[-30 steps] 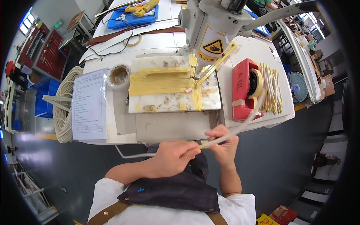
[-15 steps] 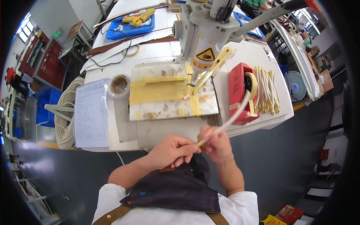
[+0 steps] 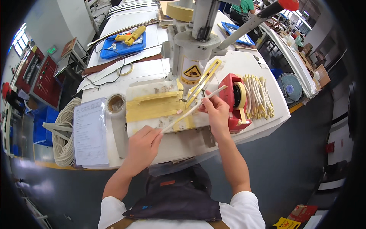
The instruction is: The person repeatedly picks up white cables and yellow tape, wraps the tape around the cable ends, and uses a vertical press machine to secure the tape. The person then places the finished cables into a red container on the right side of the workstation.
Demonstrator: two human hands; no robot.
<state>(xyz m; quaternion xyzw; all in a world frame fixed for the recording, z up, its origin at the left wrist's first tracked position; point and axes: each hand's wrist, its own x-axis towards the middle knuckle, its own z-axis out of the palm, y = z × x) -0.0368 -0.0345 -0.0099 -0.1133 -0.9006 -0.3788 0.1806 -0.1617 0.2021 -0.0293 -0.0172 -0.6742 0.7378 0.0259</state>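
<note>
A short length of white cord (image 3: 191, 110) with yellowish tape on it stretches slantwise between my hands, above the front of a white block (image 3: 138, 91). My left hand (image 3: 143, 147) pinches its near end at the block's front edge. Further right and farther away, my right hand (image 3: 216, 112) grips it between thumb and fingers, its far end sticking out past them. Yellow tape strips cover much of the block's top. Behind it stands a grey hand press (image 3: 194, 49), its lower tip close above the block. Beside my right hand is a red tape dispenser (image 3: 226, 84).
Taped cord pieces (image 3: 257, 95) lie bundled right of the dispenser. At left are a paper sheet in a sleeve (image 3: 90, 131), a tape roll (image 3: 115, 104) and a coil of cord (image 3: 63, 141). A blue tray (image 3: 122, 49) holds a yellow glue gun. The press lever (image 3: 248, 30) reaches rightward.
Both hands have moved forward from near my body to the block, spreading apart. The cord, earlier upright and bent in my right hand, now stretches between both hands. The view has shifted slightly.
</note>
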